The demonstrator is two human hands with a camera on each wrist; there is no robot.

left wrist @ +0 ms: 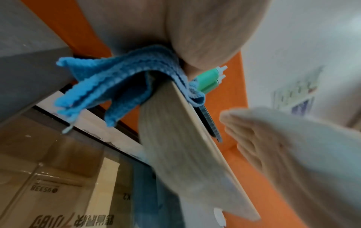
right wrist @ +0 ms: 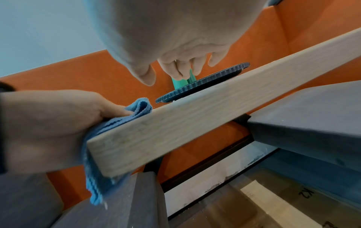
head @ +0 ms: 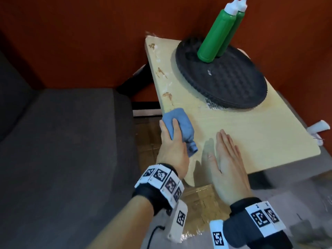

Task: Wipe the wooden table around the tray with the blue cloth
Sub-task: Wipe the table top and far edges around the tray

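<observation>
2 hands work at the near end of the wooden table (head: 242, 133). We see the left hand (head: 172, 148) at the table's left edge near the near-left corner, fingers and thumb curled round the bunched blue cloth (head: 181, 123). The cloth sits on the left edge: part lies on the top surface, and the left wrist view shows folds of the cloth (left wrist: 109, 83) draped over the edge and hanging below it. The right wrist view confirms the cloth (right wrist: 136, 111) wrapped over that corner with the left hand (right wrist: 48, 123) gripping it.

The right hand (head: 228, 159) is held just right of the cloth over the near edge, palm turned left, fingers straight and pressed together, holding nothing. We cannot tell whether its lower edge touches the surface.

1 round black tray (head: 224, 76) occupies the far-right part of the table, well apart from both hands. 2 green bottles (head: 215, 35) with white nozzles stand touching each other on the far-left part of the tray.

3 brown stains (head: 168, 96) lie along the left edge, between the cloth and the far-left corner. 1 white crumpled item (head: 318, 128) sits just off the right edge.
</observation>
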